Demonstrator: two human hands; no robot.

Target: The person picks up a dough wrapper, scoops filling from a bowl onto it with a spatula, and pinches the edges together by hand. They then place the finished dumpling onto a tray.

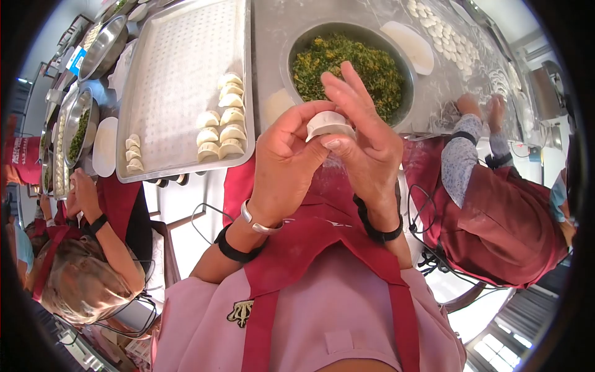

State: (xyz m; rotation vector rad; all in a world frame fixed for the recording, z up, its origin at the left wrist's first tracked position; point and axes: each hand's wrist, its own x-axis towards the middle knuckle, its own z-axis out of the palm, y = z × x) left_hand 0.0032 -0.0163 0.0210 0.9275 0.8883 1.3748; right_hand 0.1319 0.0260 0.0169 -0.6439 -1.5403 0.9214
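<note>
Between my two hands, in front of the filling bowl, is a white folded dumpling (330, 126). My left hand (291, 149) pinches its left side, with the index finger behind and the thumb below. My right hand (369, 139) presses the right edge with thumb and index finger, while its other fingers point upward. Just beyond them stands a steel bowl (406, 115) of chopped green and yellow filling (347, 62). To the left, a perforated metal tray (180, 68) carries short rows of folded dumplings (220, 133).
Right of the bowl lies a white oval scraper (409, 46), with many small dough pieces (443, 34) beyond. A co-worker's hands (480, 108) are over the floured table at right. Another person's hands (80, 192) work at left, near a bowl of filling (80, 127).
</note>
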